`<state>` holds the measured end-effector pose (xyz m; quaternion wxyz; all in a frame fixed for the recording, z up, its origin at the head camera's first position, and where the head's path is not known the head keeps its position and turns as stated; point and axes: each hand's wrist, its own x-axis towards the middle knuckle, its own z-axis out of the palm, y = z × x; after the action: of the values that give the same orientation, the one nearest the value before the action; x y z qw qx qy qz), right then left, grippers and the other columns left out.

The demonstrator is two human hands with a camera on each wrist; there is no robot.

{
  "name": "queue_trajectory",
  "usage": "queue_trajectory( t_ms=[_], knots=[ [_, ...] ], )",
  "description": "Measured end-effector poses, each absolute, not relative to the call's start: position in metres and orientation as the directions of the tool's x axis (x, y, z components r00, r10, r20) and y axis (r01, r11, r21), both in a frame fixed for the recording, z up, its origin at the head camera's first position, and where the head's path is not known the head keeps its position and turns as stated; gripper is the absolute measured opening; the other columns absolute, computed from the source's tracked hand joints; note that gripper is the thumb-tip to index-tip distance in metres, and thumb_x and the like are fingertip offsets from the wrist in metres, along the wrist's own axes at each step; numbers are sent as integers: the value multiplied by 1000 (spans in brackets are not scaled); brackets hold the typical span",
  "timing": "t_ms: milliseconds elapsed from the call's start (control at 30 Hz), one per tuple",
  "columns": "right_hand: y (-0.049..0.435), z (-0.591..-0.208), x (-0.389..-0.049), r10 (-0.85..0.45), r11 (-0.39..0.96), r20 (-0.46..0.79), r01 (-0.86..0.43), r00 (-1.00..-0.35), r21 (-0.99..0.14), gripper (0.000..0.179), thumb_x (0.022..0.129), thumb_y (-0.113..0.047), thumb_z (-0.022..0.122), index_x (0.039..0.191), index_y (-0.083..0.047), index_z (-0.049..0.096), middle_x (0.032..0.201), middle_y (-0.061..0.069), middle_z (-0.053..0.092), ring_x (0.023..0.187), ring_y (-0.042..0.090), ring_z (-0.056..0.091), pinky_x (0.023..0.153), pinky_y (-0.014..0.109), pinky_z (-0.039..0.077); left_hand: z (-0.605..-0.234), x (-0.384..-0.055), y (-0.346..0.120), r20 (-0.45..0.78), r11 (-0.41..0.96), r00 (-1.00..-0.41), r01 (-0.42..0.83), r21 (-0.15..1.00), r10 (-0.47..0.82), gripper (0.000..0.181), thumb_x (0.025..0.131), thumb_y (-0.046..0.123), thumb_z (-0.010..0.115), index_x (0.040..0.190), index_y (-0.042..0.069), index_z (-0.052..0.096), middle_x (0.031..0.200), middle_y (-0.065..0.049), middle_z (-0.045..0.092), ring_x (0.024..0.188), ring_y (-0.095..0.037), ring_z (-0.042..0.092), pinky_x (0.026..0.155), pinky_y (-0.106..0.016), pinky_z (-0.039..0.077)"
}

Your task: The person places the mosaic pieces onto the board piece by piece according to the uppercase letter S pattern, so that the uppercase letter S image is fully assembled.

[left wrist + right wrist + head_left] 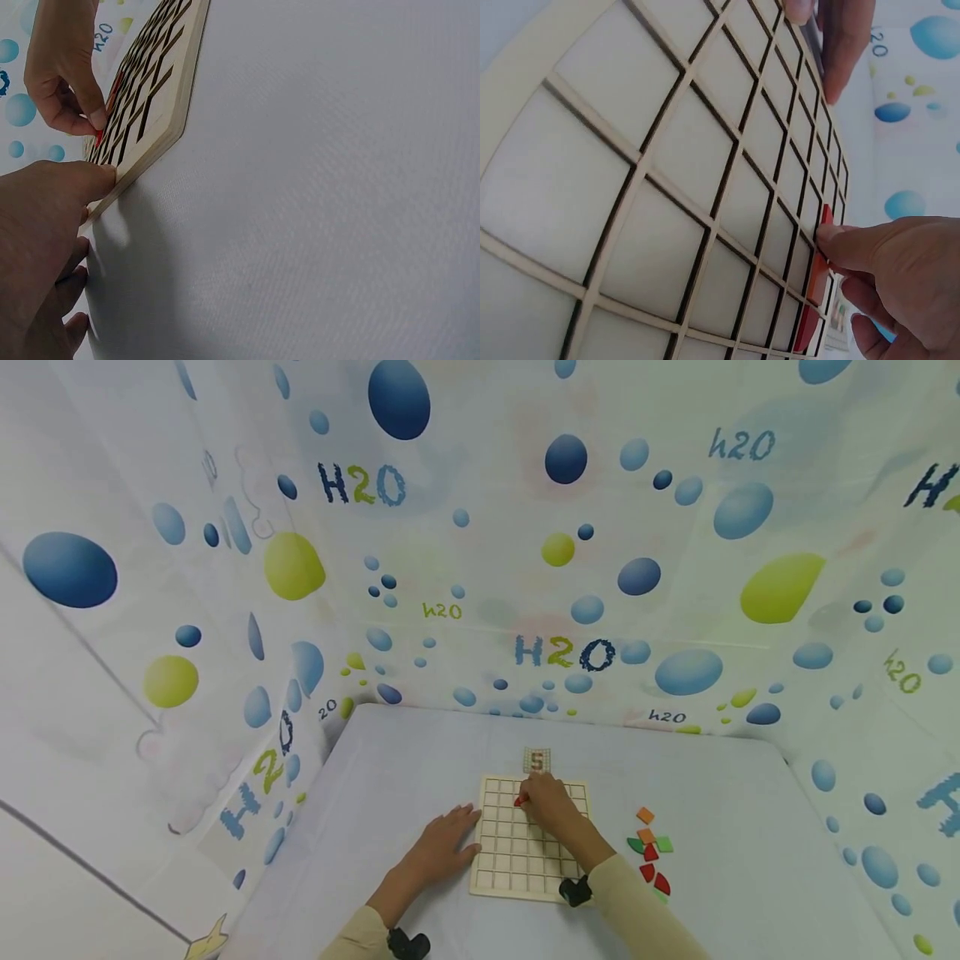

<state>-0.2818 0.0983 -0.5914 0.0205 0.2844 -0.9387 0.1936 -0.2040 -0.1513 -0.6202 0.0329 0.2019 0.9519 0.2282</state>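
Observation:
A wooden grid board [495,881] with square cells lies on the table. My right hand [553,808] is over its far rows and pinches a small red piece [826,214] between thumb and fingers, down at a cell. Beside that piece, in the right wrist view, an orange piece [817,279] and another red piece [805,330] sit in cells along the far side. My left hand [441,847] rests at the board's left edge, fingers extended; its thumb [101,178] touches the rim. A pattern card [537,760] lies just beyond the board, partly behind the right hand.
Right of the board lie loose pieces: orange squares [646,815], a light green square [664,844], a dark green quarter-round [635,844] and several red pieces [662,883]. A white cloth covers the table [720,810]. Printed curtains [480,568] hang behind and at both sides.

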Motion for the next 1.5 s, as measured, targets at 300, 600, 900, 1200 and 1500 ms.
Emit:
queue_trajectory(
  t_ms=[300, 600, 900, 1200, 1500],
  knots=[
    [101, -595, -280, -532, 755, 202, -569, -822, -327, 8, 93, -5, 80, 99, -8, 75, 92, 5, 67, 89, 29, 61, 78, 54, 56, -617, -204, -152, 23, 816, -918, 363, 449, 396, 61, 104, 31, 67, 156, 6, 49, 162, -18, 48, 151, -39, 44, 120, -62, 38],
    [132, -592, -275, -437, 750, 187, -471, -880, -465, 9, 96, -8, 77, 103, -8, 73, 103, 7, 62, 94, 27, 58, 78, 47, 52, -619, -204, -151, 7, 822, -919, 356, 444, 395, 62, 104, 32, 67, 156, 5, 49, 162, -19, 47, 151, -40, 44, 121, -62, 37],
    [219, -595, -283, -145, 768, 21, -126, -989, -628, 40, 97, -9, 74, 130, 8, 58, 113, 25, 60, 103, 39, 63, 88, 54, 56, -628, -204, -154, 69, 807, -907, 402, 432, 415, 61, 104, 34, 65, 155, 4, 50, 159, -21, 50, 148, -42, 46, 118, -64, 39],
    [258, -600, -271, 142, 840, -160, 205, -977, -503, 46, 95, -21, 75, 128, 7, 59, 121, 31, 56, 103, 41, 55, 88, 56, 56, -620, -202, -152, 19, 820, -919, 359, 446, 393, 61, 103, 32, 67, 155, 4, 50, 160, -19, 49, 150, -40, 44, 120, -63, 37],
    [266, -606, -266, 132, 779, -118, 177, -984, -601, 36, 99, -17, 70, 122, 9, 61, 114, 29, 58, 95, 36, 58, 83, 49, 59, -621, -203, -150, 24, 815, -916, 369, 448, 401, 62, 104, 33, 66, 156, 5, 49, 161, -18, 49, 150, -40, 44, 120, -63, 37]
  ],
)
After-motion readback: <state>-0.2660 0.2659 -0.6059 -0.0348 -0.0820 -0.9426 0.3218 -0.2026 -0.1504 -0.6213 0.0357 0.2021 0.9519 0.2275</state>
